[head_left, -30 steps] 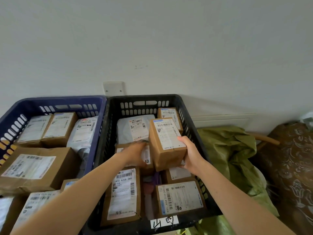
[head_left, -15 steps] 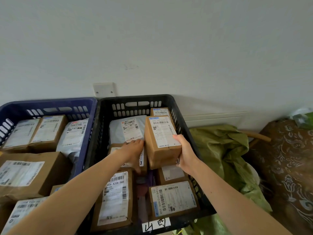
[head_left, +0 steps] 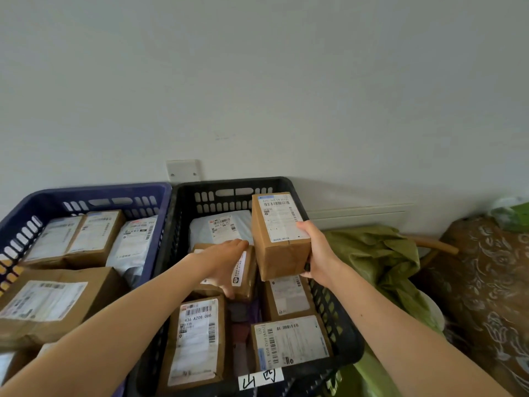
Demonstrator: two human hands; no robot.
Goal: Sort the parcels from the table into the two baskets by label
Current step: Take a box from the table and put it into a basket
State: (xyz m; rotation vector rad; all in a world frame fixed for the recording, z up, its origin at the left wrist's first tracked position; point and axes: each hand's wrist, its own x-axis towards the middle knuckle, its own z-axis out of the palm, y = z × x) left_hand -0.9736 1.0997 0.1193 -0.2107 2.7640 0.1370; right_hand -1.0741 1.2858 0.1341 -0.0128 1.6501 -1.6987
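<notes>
Shifted rearward, right fingers (head_left: 307,229) grip a rectangular cardboard parcel (head_left: 282,256); left fingers (head_left: 237,246) clasp another box (head_left: 249,277).

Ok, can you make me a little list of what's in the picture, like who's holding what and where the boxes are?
right hand: grips a brown box, held up over the black basket
left hand: grips a smaller box lying in the black basket
blue basket: beside the black one, with labelled parcels inside
paper tag: handwritten, on the black basket's near rim
</notes>
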